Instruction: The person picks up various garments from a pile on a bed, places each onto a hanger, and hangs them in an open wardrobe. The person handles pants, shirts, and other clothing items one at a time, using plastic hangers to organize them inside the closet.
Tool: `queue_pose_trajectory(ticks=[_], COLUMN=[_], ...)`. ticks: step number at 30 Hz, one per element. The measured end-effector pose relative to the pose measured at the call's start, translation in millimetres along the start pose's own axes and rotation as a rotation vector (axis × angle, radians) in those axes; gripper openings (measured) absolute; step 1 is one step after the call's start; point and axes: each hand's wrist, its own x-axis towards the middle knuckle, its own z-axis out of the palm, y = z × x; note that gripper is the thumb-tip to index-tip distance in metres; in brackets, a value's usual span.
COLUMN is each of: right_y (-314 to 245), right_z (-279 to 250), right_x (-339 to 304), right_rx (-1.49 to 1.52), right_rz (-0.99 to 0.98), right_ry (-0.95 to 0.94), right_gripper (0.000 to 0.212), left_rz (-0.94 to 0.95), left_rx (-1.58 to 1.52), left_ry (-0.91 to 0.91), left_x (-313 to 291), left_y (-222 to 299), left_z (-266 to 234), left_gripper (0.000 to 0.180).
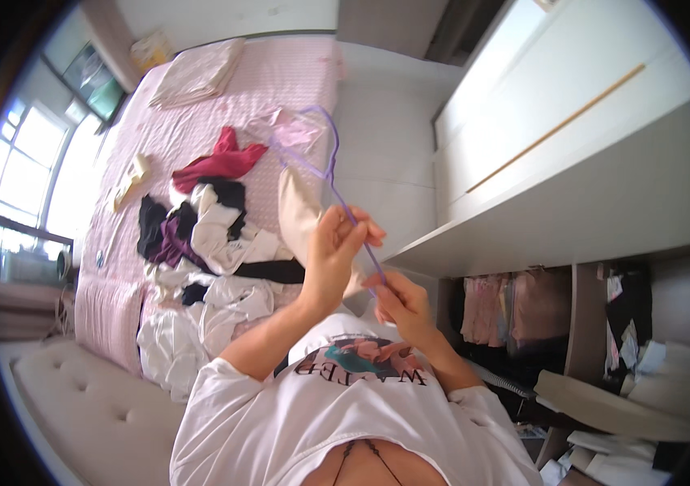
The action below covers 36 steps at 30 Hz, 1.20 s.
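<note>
A thin purple clothes hanger (334, 150) runs between both my hands, its far end over the edge of the bed. My left hand (337, 247) is closed round its purple bar. Lower and to the right, my right hand (404, 306) pinches the near end of the same hanger. Next to my left hand is a beige cloth (298, 206), partly hidden behind the hand; whether it hangs on the hanger I cannot tell. Near the hanger's far end lies a pale pink garment (294, 130).
A pink quilted bed (118, 251) carries a red garment (223, 159), white clothes (199, 320), dark clothes (153, 227) and folded bedding (196, 74). To the right stands an open wardrobe (584, 324) with hanging pink clothes (487, 308). A tufted bench (102, 397) is at lower left.
</note>
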Motion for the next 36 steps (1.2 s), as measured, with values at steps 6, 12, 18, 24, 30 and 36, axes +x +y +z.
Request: queue_pose_trajectory(ticks=[6,12,18,24,30,36], right_y=[-69.4,-111.9,-100.8,-109.5,-184.2,-293.9], right_z=[-27.3,6.1,68.0,75.1,35.6,-32.3], right_x=[-94.8,-187.3,-247.1,-296.0,-326.6,-351.7], right_rx=[0.011,-0.009,0.042,-0.071,-0.169,-0.212], right_rz=[0.042,-0.081,-0.506,-0.844,-0.946,-0.983], right_ry=[0.075,0.424,1.032,1.297,1.355,1.322], right_gripper=[0.013,0.011,0.011,0.014,0.021,0.023], left_rz=[-0.034,-0.135,-0.095,-0.179,-0.287,-0.343], left_rx=[-0.032,-0.132,-0.173,-0.091,-0.036,0.022], left_ry=[-0.550,-1.116,-1.557,-1.748,-1.728,-1.618], left_x=[-26.8,-30.1,-53.0,-54.4,-39.1,-10.9], left_y=[29.0,42.2,27.2,4.5,-22.6,-48.8], left_z=[59.6,122.4,181.4,199.7,195.0,185.7], left_gripper=[0.018,0.026,0.032,0.026,0.028,0.024])
